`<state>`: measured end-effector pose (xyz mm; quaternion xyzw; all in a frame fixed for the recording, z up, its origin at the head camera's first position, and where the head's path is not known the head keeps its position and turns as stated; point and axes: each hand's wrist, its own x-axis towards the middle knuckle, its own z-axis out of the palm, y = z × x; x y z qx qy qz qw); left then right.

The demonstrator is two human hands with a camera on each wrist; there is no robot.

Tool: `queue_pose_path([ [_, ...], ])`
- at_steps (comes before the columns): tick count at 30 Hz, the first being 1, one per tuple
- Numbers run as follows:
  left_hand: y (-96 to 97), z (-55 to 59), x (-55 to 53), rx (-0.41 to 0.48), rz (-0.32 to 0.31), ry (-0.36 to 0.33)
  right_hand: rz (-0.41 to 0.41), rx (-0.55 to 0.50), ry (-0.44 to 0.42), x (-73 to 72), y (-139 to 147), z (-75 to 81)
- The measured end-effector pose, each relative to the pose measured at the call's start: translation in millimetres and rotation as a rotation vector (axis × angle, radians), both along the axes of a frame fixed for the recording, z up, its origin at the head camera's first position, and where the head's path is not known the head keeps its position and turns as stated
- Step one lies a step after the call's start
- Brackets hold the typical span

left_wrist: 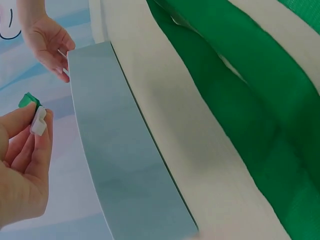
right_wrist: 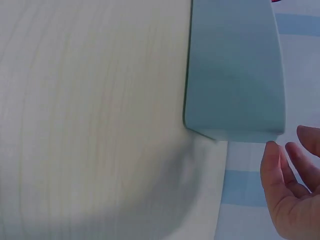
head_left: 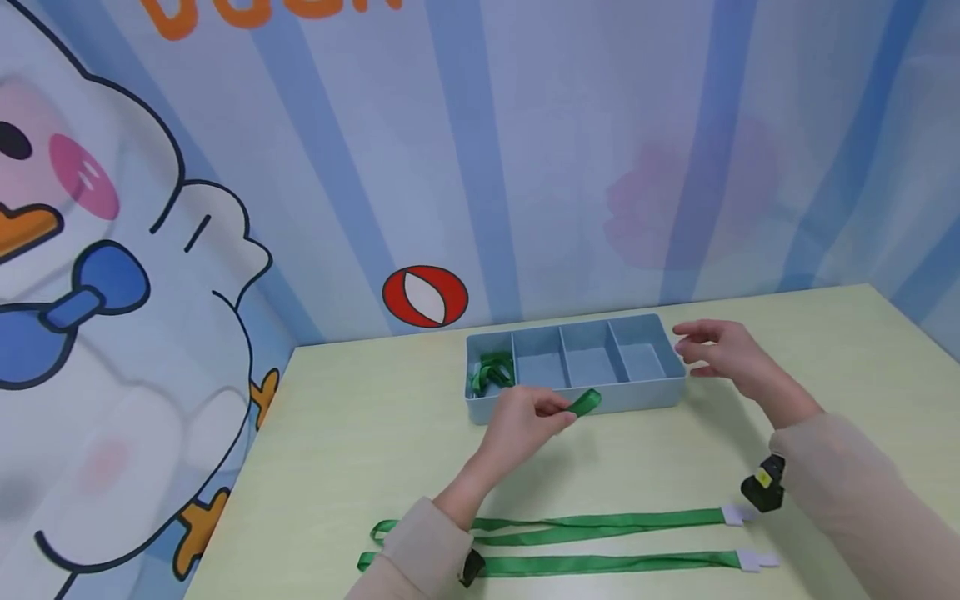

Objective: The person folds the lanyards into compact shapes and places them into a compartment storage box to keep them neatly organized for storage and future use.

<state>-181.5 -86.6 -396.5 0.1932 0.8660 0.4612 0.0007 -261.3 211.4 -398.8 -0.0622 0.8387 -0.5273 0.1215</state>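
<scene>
Head view, left fingers (head_left: 552, 402) pinching one lanyard (head_left: 586, 403), right fingers (head_left: 697, 331) loose, two lanyards (head_left: 615, 566) outstretched

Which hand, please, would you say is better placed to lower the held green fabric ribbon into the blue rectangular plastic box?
Probably the left hand: it pinches the green fabric ribbon near the blue rectangular plastic box. The right hand holds nothing, by the box's right end.

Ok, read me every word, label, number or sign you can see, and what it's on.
No full word can be read.
Orange letters on the backdrop: cut off by the head view's top edge.
Yellow patch on the black wrist device: too small to read.
Blue-grey box and green straps: no lettering visible.
</scene>
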Motion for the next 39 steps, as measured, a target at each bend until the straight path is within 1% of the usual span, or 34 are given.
queue_pose_path([
  [6,-4.5,-0.7,-4.6,-0.018,0.014,0.014,0.016,-0.002,-0.073,-10.2,-1,-7.6],
  [11,-7.3,-0.7,-7.8,-0.042,0.023,0.030,0.039,-0.007,-0.083,-14.1,-1,-7.3],
  [16,-9.1,0.0,-10.5,-0.044,0.028,0.038,0.055,-0.010,-0.104,-17.4,-1,-7.7],
  [23,-12.7,1.1,-13.7,-0.070,0.054,0.054,0.044,-0.007,-0.143,-19.5,-1,-7.8],
  [27,-14.0,0.7,-17.3,-0.085,0.072,0.060,0.038,-0.004,-0.148,-20.0,-1,-6.7],
  [34,-15.2,2.3,-23.5,-0.071,0.084,0.059,0.021,-0.007,-0.159,-21.1,-1,-6.9],
  [39,-16.6,2.1,-29.3,-0.118,0.114,0.058,0.026,-0.010,-0.161,-20.8,-4,-7.7],
])
